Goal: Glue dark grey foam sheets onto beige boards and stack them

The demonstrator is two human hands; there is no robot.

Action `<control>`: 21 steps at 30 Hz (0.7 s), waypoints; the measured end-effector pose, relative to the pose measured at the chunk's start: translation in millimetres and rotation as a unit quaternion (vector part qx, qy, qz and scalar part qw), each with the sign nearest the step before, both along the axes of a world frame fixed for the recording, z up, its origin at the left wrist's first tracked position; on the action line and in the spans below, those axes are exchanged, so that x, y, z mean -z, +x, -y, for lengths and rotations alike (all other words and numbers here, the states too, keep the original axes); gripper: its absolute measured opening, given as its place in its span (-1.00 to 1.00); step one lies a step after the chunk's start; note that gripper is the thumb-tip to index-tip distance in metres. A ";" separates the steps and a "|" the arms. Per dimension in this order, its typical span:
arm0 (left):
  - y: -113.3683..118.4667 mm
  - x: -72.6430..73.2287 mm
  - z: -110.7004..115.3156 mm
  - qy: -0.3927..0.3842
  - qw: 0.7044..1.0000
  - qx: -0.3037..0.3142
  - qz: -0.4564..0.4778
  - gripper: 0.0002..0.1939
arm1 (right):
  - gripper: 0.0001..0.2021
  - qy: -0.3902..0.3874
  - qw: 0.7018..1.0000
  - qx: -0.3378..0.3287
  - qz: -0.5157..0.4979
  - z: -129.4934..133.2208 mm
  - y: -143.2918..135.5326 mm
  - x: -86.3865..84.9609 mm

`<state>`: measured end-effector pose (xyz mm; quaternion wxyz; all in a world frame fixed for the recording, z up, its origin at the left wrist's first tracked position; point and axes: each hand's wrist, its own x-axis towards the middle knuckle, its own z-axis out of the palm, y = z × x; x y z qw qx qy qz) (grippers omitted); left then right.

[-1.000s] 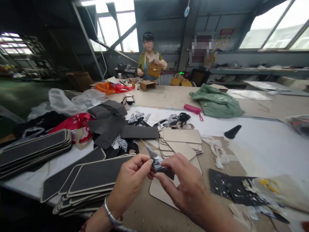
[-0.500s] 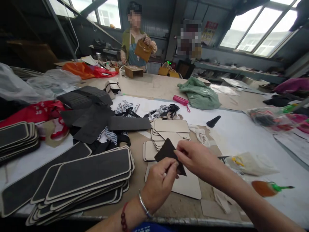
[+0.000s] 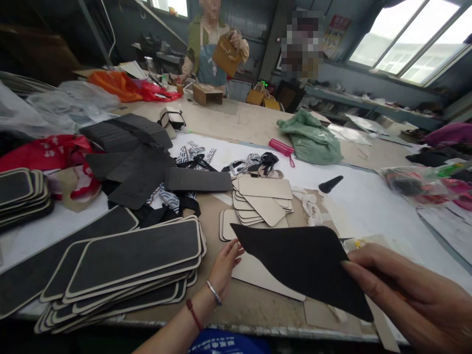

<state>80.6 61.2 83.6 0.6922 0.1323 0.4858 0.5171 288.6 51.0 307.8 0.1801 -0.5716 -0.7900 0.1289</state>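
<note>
My right hand pinches the right edge of a thin black sheet between thumb and fingers. The sheet is raised above the table, with a curved lower edge and a pointed left tip. Close to that tip is my left hand, its fingers stretched out and holding nothing; whether they touch the sheet I cannot tell. A cream panel with rounded corners lies under the sheet, partly hidden by it. Just behind it rests a stack of cream panels, fanned unevenly.
Black panels with pale borders are stacked at left front. Loose dark grey pieces lie behind them. Further back are a pink case, a green plastic bag and a dark cone. Across the table a person holds a tan handbag.
The black sheet has come up toward me and to the right in my right hand, now showing its broad side. My left hand has let go of it and moved left, fingers opened.
</note>
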 end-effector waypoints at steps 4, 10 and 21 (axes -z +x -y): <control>0.4 -3.6 -8.8 0.034 0.999 -0.014 -0.010 -0.63 | -0.71 -0.003 0.999 0.044 -0.019 -1.4 19.4 4.3; -22.2 12.9 -1.2 0.032 0.989 0.000 -0.148 -0.59 | -0.66 -0.049 0.987 0.144 -0.055 -0.8 66.2 71.8; -19.8 52.7 8.3 -0.022 0.943 0.005 -0.331 -0.55 | -0.56 -0.181 0.898 0.284 -0.281 21.0 96.8 266.6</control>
